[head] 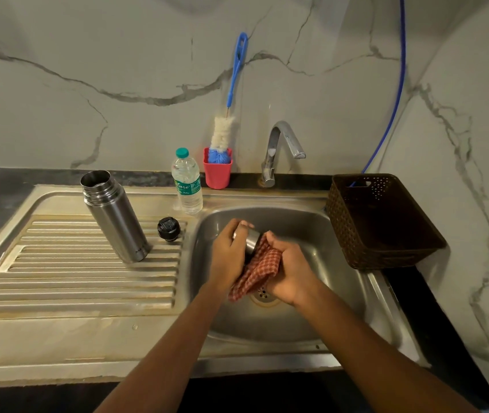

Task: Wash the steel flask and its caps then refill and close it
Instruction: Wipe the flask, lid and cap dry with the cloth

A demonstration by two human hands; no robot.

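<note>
Two bare forearms reach up from the bottom of the frame over the steel sink [338, 263], whose basin shows a drain at its lower middle. At centre, the left hand [231, 251] is wrapped around a steel cap [252, 240], while the right hand [289, 271] is bunched on a red checked cloth [259, 271] pressed against that cap. Left of the basin, on the ribbed draining board [73, 278], the open steel flask [113, 214] stands uncapped, with a black inner cap [168, 228] just beside it. Farther back stand a plastic water bottle [187, 181] holding clear water and a red cup [217, 168] holding a blue-handled bottle brush [228, 114]. A brown perforated basket [383, 222] sits at right, near the tap [282, 150], below the marble-patterned wall [88, 70].
</note>
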